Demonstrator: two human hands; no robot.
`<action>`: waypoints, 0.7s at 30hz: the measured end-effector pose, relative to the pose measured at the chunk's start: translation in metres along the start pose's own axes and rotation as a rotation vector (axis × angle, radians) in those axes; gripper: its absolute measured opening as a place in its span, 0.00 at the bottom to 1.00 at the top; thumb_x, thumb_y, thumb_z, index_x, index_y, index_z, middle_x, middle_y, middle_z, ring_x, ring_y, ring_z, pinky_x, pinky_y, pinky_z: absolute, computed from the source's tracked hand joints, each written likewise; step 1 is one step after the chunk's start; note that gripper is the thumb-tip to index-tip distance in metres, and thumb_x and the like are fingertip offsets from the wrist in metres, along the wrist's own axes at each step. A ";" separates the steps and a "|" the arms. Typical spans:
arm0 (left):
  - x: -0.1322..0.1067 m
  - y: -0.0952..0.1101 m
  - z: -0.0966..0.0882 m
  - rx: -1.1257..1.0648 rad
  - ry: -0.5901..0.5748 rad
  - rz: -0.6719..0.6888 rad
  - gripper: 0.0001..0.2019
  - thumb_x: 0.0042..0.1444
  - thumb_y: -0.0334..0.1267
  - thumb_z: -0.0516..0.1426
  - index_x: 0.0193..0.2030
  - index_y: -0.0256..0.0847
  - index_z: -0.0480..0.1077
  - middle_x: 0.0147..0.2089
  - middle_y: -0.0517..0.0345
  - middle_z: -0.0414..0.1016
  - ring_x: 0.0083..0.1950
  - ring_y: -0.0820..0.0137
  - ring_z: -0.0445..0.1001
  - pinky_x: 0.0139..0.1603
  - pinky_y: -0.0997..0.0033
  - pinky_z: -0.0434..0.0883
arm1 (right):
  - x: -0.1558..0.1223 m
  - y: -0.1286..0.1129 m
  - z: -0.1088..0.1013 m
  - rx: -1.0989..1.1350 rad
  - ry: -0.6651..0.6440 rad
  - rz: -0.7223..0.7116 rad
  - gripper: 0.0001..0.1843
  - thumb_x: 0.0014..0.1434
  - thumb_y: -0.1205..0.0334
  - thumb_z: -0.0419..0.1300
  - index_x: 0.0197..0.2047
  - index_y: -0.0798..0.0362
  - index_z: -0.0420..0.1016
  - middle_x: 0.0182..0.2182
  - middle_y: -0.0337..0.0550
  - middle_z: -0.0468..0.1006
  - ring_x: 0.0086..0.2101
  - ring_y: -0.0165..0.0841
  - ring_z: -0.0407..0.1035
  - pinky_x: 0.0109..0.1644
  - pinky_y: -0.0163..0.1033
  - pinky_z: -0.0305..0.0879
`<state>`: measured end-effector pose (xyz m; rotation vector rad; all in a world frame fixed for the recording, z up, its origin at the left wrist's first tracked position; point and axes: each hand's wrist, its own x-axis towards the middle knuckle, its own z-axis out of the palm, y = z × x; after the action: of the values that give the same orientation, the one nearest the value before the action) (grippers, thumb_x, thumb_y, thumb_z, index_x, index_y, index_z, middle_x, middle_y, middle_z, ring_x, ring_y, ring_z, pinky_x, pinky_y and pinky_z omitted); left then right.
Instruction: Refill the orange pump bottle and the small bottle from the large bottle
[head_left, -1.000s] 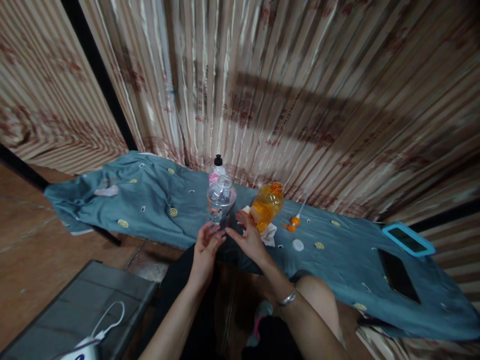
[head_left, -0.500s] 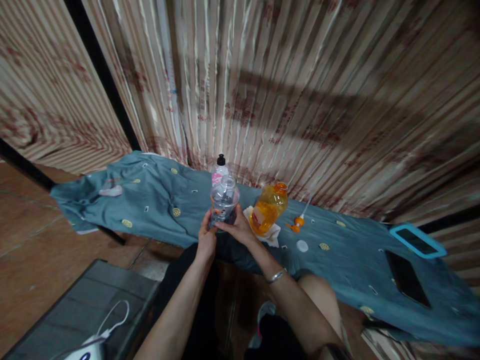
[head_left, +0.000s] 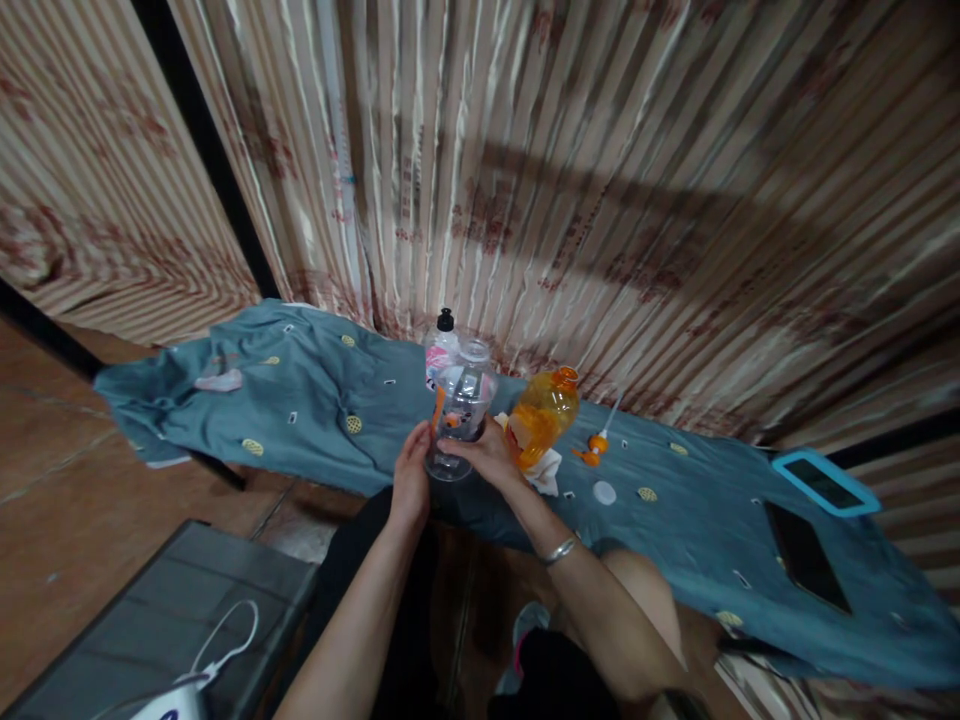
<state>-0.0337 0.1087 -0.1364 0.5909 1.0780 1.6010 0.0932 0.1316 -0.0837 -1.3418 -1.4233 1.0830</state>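
Head view: left hand (head_left: 411,482) and right hand (head_left: 496,456) half-closed round clear bottle (head_left: 465,388); squeeze lightly, it could dent.

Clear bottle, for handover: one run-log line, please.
right hand: holding clear bottle; left hand: at its side; amber bottle: open; pump: detached

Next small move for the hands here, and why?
I'd probably settle the left hand against the lower side of the clear bottle. The right hand wraps it, thumb across the front, but the left hand's contact can't be made out. Firm support seems wise: the open amber bottle stands close beside the right hand, an orange pump lying farther right.
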 end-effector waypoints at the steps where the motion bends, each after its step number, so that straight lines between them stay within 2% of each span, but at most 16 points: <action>1: -0.001 0.001 0.000 -0.024 0.019 -0.020 0.22 0.54 0.50 0.63 0.53 0.41 0.78 0.59 0.46 0.83 0.65 0.52 0.79 0.74 0.47 0.69 | -0.008 -0.008 -0.005 0.040 -0.019 -0.008 0.29 0.57 0.42 0.76 0.52 0.53 0.78 0.46 0.45 0.83 0.45 0.39 0.79 0.54 0.49 0.78; 2: -0.001 0.003 0.000 -0.047 0.033 -0.038 0.23 0.55 0.51 0.63 0.53 0.41 0.78 0.57 0.45 0.83 0.64 0.52 0.80 0.73 0.47 0.69 | -0.017 -0.017 -0.010 0.081 -0.036 -0.017 0.35 0.48 0.40 0.79 0.50 0.52 0.78 0.45 0.44 0.84 0.45 0.42 0.80 0.54 0.49 0.78; 4: -0.003 0.006 -0.001 -0.074 0.026 -0.069 0.23 0.55 0.54 0.64 0.52 0.41 0.77 0.56 0.45 0.84 0.63 0.52 0.80 0.72 0.46 0.70 | -0.036 -0.033 -0.021 0.154 -0.059 -0.037 0.37 0.39 0.39 0.81 0.46 0.51 0.80 0.43 0.44 0.85 0.45 0.45 0.81 0.55 0.50 0.78; 7: -0.008 0.011 -0.001 -0.029 -0.036 -0.080 0.24 0.53 0.53 0.68 0.54 0.44 0.76 0.59 0.46 0.82 0.67 0.52 0.77 0.73 0.46 0.68 | -0.066 -0.049 -0.041 0.235 -0.051 -0.041 0.32 0.40 0.40 0.78 0.44 0.50 0.81 0.42 0.44 0.85 0.44 0.47 0.81 0.55 0.53 0.79; 9: -0.012 0.012 0.006 0.019 -0.100 -0.043 0.28 0.49 0.48 0.72 0.57 0.47 0.75 0.63 0.47 0.80 0.71 0.52 0.74 0.75 0.46 0.65 | -0.086 -0.052 -0.056 0.280 -0.009 -0.036 0.31 0.40 0.40 0.78 0.43 0.49 0.81 0.41 0.45 0.85 0.43 0.48 0.82 0.53 0.54 0.79; 10: -0.014 0.011 0.012 0.044 -0.135 -0.014 0.32 0.47 0.45 0.73 0.59 0.47 0.73 0.64 0.46 0.78 0.72 0.51 0.72 0.76 0.46 0.64 | -0.095 -0.050 -0.065 0.300 0.023 -0.033 0.32 0.40 0.40 0.78 0.44 0.49 0.81 0.41 0.45 0.85 0.44 0.49 0.81 0.54 0.54 0.79; 13: -0.018 0.006 0.042 0.162 -0.212 0.044 0.52 0.36 0.38 0.78 0.70 0.48 0.64 0.73 0.42 0.69 0.79 0.47 0.63 0.79 0.43 0.59 | -0.122 -0.037 -0.091 0.346 0.143 -0.008 0.35 0.40 0.39 0.77 0.48 0.47 0.79 0.44 0.47 0.85 0.44 0.51 0.81 0.52 0.56 0.80; 15: -0.019 -0.001 0.067 0.235 -0.303 0.107 0.61 0.33 0.38 0.79 0.75 0.46 0.57 0.79 0.39 0.61 0.83 0.46 0.55 0.82 0.44 0.52 | -0.138 -0.027 -0.108 0.360 0.245 0.019 0.36 0.41 0.39 0.76 0.50 0.46 0.77 0.44 0.47 0.85 0.43 0.50 0.82 0.49 0.54 0.80; 17: -0.017 -0.008 0.089 0.288 -0.396 0.131 0.68 0.28 0.38 0.81 0.77 0.44 0.54 0.81 0.36 0.55 0.84 0.43 0.51 0.83 0.43 0.47 | -0.152 -0.019 -0.123 0.358 0.325 0.049 0.33 0.43 0.40 0.76 0.49 0.46 0.77 0.41 0.47 0.85 0.41 0.49 0.82 0.48 0.53 0.80; 21: -0.010 -0.024 0.118 0.330 -0.501 0.144 0.68 0.24 0.36 0.82 0.76 0.45 0.58 0.80 0.36 0.57 0.84 0.38 0.49 0.84 0.38 0.43 | -0.172 -0.017 -0.143 0.346 0.377 0.102 0.26 0.49 0.44 0.73 0.48 0.47 0.78 0.42 0.49 0.85 0.42 0.48 0.82 0.49 0.52 0.79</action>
<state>0.0769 0.1407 -0.1004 1.2408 0.9329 1.2952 0.2335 -0.0372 -0.0385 -1.2902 -0.8570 1.0208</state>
